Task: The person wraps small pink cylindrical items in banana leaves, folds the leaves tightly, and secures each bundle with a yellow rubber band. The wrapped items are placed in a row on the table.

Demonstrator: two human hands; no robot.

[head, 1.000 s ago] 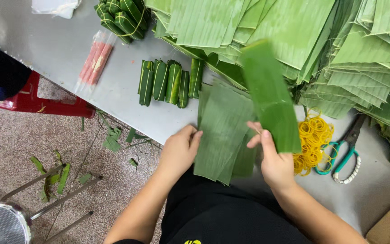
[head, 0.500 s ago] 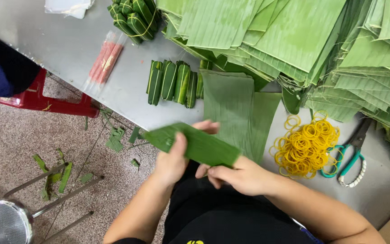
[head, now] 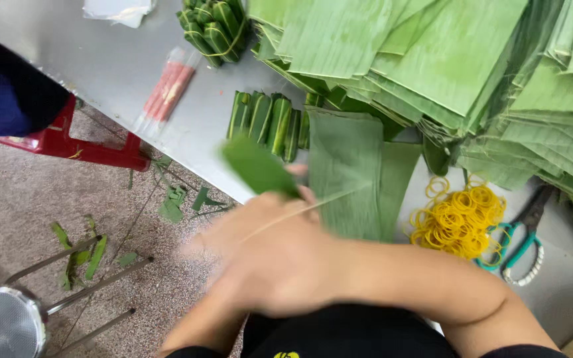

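Since half a second ago your hands [head: 273,258] have swung the leaf roll [head: 258,166] upright, left of the flat leaf [head: 346,166] on the tabletop [head: 121,73] (blurred, so grip unclear). You're wrapping, it seems; next calls for a rubber band [head: 459,219].

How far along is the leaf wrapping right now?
Done: a row of rolled leaf parcels lies on the table, plus a banded bundle. In hand: blurred hands hold one rolled leaf. Left: big stacks of cut leaves and a pile of yellow rubber bands.
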